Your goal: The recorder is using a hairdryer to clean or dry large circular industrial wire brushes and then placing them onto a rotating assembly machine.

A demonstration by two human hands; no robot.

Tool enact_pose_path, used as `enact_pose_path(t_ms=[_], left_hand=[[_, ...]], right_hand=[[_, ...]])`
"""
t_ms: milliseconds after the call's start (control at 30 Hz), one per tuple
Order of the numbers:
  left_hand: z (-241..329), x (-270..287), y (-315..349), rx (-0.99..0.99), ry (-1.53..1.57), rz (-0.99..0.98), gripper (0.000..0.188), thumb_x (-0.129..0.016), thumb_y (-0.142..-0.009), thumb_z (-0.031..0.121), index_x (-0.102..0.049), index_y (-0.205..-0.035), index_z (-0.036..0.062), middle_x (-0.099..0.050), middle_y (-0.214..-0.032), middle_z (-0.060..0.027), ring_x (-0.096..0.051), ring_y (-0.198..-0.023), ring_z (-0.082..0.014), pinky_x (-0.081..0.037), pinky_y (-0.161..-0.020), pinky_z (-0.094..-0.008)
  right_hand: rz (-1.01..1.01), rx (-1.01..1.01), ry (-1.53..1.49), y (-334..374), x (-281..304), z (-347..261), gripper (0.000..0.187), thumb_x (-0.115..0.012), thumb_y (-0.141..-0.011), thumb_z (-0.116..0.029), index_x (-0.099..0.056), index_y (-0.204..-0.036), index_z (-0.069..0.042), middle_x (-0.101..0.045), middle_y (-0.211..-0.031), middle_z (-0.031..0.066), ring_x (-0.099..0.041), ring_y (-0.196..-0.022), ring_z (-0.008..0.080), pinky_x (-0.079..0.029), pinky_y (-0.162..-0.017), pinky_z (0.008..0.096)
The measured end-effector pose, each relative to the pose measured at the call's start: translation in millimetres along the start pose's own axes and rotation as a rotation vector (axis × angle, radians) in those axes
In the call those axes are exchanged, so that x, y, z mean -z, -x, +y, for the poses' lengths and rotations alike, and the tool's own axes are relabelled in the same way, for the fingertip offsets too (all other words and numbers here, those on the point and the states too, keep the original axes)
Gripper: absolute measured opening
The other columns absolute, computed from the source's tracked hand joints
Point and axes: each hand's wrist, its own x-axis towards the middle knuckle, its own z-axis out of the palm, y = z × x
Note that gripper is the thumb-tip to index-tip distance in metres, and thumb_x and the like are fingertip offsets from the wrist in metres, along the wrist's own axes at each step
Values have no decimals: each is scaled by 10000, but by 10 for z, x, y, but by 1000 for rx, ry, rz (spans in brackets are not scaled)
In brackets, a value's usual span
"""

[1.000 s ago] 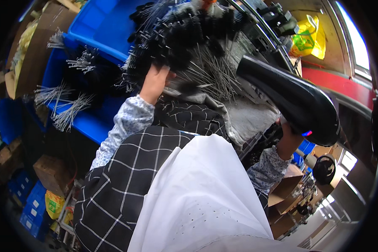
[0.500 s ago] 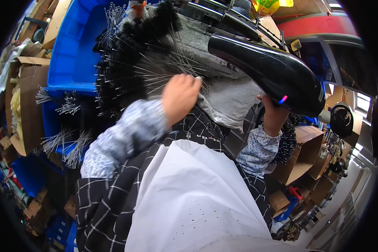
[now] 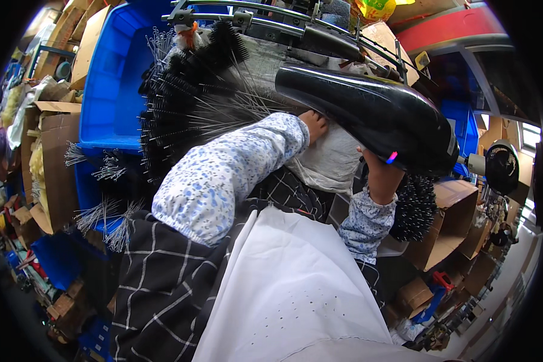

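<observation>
My left hand (image 3: 315, 125) reaches across to the near edge of a glossy black, elongated housing (image 3: 368, 108). Its fingers are curled, their tips partly hidden, and whatever they hold does not show. Under the lower right side of that housing is my right hand (image 3: 385, 176), mostly covered by it; one fingertip shows at the edge. To the left of my hands a fanned pile of black bristle brushes (image 3: 175, 102) with thin twisted-wire stems (image 3: 244, 99) lies on a greyish-white cloth-like sack (image 3: 329, 160). The stems point toward my left sleeve.
A blue plastic bin (image 3: 111, 90) stands at the left, with bundles of looped wire ends (image 3: 105, 217) below it. Metal rails (image 3: 253, 21) run across the far side. More black brushes (image 3: 413, 208) and an open cardboard box (image 3: 446, 223) are at the right, near a small fan (image 3: 502, 166).
My left hand has moved right, from the brush stems to the edge of the black housing. The right hand stays under the housing. The whole view has shifted slightly.
</observation>
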Motion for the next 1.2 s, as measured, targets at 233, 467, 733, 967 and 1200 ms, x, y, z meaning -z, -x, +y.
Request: enact_pose_path(t_ms=[233, 467, 733, 967, 1200], left_hand=[[-214, -1195, -82, 340, 62, 232, 238, -450, -782, 166, -629, -917, 88, -618, -904, -99, -577, -898, -230, -457, -748, -341], [-477, 364, 263, 181, 281, -279, 354, -547, -752, 267, -543, -1049, 75, -518, -1073, -113, -503, -1010, -262, -416, -819, -358], [-941, 1006, 806, 294, -12, -237, 502, -553, -723, 445, -507, -1004, 31, -524, -974, -155, -498, -946, -247, -350, -849, -372], [-1039, 1170, 1270, 421, -117, -469, 589, -397, -773, 551, -497, -1005, 19, -599, -690, -98, -568, -728, -219, -326, -767, -341], [-1233, 1325, 1777, 652, 91, -421, 378, -400, -815, 398, -591, -783, 74, -612, -687, -116, -592, -705, -253, -361, -723, -373]], right_hand=[[42, -31, 122, 190, 142, 110, 163, -649, -674, -69, -627, -836, -66, -618, -767, 56, -588, -721, 195, -432, -725, 277], [45, 78, 359, 358, 326, 253, 127, -600, -709, -48, -622, -834, -52, -619, -778, 60, -596, -740, 192, -453, -676, 284], [79, -32, 260, 351, 233, 187, 140, -627, -685, -48, -627, -825, -52, -619, -778, 51, -591, -746, 186, -442, -699, 286], [17, 137, 448, 285, 176, 147, 171, -632, -691, -32, -606, -859, -13, -617, -776, 55, -585, -751, 165, -426, -748, 283], [-39, 59, 349, 287, 206, 254, 224, -644, -693, -52, -590, -905, -4, -604, -901, 76, -569, -846, 186, -404, -800, 300]])
